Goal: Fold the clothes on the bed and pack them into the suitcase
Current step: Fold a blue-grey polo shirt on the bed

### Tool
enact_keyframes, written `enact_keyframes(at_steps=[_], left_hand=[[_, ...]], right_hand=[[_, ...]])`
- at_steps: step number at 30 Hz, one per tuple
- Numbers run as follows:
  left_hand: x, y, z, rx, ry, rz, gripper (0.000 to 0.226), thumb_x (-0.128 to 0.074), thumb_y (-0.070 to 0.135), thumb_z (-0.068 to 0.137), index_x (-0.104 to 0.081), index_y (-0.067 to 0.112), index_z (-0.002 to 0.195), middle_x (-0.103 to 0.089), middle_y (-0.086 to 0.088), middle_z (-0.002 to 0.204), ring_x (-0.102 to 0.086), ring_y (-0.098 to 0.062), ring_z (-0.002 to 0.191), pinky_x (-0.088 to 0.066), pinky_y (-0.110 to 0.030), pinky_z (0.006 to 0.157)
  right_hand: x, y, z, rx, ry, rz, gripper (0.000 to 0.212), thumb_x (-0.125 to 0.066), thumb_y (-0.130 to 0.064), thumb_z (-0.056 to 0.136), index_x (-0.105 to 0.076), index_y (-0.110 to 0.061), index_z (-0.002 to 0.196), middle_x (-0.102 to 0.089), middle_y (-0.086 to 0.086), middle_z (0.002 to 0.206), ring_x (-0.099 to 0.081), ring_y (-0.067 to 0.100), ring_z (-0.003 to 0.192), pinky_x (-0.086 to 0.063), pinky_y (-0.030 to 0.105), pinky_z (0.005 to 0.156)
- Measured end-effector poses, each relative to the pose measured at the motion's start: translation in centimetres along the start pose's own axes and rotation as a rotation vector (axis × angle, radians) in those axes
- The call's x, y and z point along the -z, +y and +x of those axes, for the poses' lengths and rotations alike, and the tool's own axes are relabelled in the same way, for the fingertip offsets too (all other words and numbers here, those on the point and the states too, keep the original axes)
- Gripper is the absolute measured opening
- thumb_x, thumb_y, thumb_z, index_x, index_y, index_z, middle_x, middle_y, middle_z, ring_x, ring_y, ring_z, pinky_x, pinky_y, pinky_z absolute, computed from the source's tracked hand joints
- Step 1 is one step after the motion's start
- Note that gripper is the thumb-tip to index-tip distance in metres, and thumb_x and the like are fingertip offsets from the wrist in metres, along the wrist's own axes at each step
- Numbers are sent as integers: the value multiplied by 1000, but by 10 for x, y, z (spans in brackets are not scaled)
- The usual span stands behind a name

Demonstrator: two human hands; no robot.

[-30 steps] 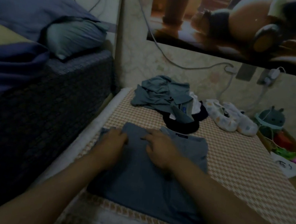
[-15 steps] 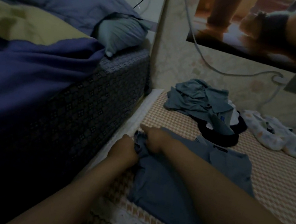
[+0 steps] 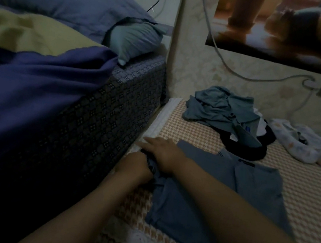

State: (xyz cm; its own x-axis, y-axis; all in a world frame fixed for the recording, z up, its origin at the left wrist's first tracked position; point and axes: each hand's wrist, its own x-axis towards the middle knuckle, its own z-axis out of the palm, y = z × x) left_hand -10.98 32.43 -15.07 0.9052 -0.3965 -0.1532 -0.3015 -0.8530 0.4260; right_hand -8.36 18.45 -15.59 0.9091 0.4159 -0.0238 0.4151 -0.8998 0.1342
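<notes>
A grey-blue shirt [image 3: 249,188] lies flat on the checked mat [image 3: 309,206], collar toward the wall. My left hand [image 3: 136,165] is closed around the bunched left sleeve of the shirt at the mat's left edge. Right beside it, my right hand [image 3: 163,155] rests on the same sleeve with fingers stretched out flat, pressing the cloth. A crumpled teal shirt [image 3: 219,109] lies farther back on top of a black and white garment [image 3: 255,148]. No suitcase is in view.
A higher bed [image 3: 103,123] with a dark patterned side, purple and yellow bedding [image 3: 37,74] and a teal pillow [image 3: 134,38] stands close on the left. Two pale patterned soft items [image 3: 305,147] lie at the right. Cables [image 3: 245,75] and a poster [image 3: 294,29] hang on the wall.
Both hands have slid from the shirt's middle to its left sleeve and gathered it. My view has swung left, so the high bed fills more of the frame.
</notes>
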Motion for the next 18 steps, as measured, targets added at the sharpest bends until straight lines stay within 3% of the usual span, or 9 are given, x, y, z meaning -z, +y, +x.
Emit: enact_keyframes(at_steps=[3, 5, 8, 11, 13, 15, 16, 18], left_hand=[[3, -1, -3, 18, 32, -87, 33, -50, 33, 93, -62, 19, 120, -63, -7, 117, -60, -22, 101, -51, -31, 86], [10, 3, -7, 18, 61, -219, 20, -59, 29, 87, -66, 15, 100, -65, -3, 92, -61, -18, 84, -49, -24, 66], [18, 13, -12, -71, 147, -288, 12, -67, 27, 78, -66, 16, 85, -62, 2, 76, -58, -12, 70, -39, -21, 52], [14, 32, -17, -231, 35, -367, 8, -69, 23, 82, -67, 16, 85, -65, 4, 78, -61, -8, 71, -44, -12, 55], [9, 45, -21, -303, -191, -417, 20, -66, 32, 89, -71, 12, 88, -72, -1, 83, -67, -12, 76, -53, -18, 68], [0, 52, -22, -327, -334, -378, 28, -58, 32, 95, -73, 9, 91, -74, -5, 88, -71, -17, 80, -58, -29, 77], [-3, 53, -21, -346, -298, -322, 26, -56, 28, 96, -74, 9, 91, -74, -5, 88, -71, -18, 80, -58, -31, 77], [-8, 54, -15, -371, -94, -215, 21, -55, 20, 95, -73, 10, 90, -73, -6, 91, -68, -20, 83, -56, -35, 78]], right_hand=[[8, -1, 2, 30, 17, -238, 61, -52, -18, 98, -25, -30, 151, -45, 13, 139, -43, 33, 124, -31, 43, 101], [16, 7, 0, -8, 103, -260, 46, -54, -21, 96, -47, -27, 140, -54, 11, 127, -47, 32, 115, -32, 40, 95], [34, 30, -18, -45, 261, -78, 19, -65, -20, 83, -70, -23, 101, -62, 8, 100, -55, 30, 94, -37, 36, 77], [42, 55, -51, -81, 296, 121, 11, -68, -10, 73, -70, -17, 79, -62, 8, 84, -57, 31, 81, -44, 36, 67], [43, 65, -75, -101, 136, -3, 14, -63, -12, 80, -71, -14, 92, -65, 10, 95, -58, 31, 88, -45, 36, 73], [41, 68, -94, -168, -242, -203, 32, -58, -23, 89, -64, -22, 120, -60, 4, 123, -55, 27, 110, -40, 35, 92], [39, 68, -101, -232, -402, -242, 39, -57, -28, 90, -58, -28, 129, -55, -1, 133, -50, 26, 119, -35, 36, 101], [37, 69, -105, -306, -433, -247, 37, -54, -32, 93, -57, -28, 129, -54, -1, 133, -49, 24, 122, -30, 38, 106]])
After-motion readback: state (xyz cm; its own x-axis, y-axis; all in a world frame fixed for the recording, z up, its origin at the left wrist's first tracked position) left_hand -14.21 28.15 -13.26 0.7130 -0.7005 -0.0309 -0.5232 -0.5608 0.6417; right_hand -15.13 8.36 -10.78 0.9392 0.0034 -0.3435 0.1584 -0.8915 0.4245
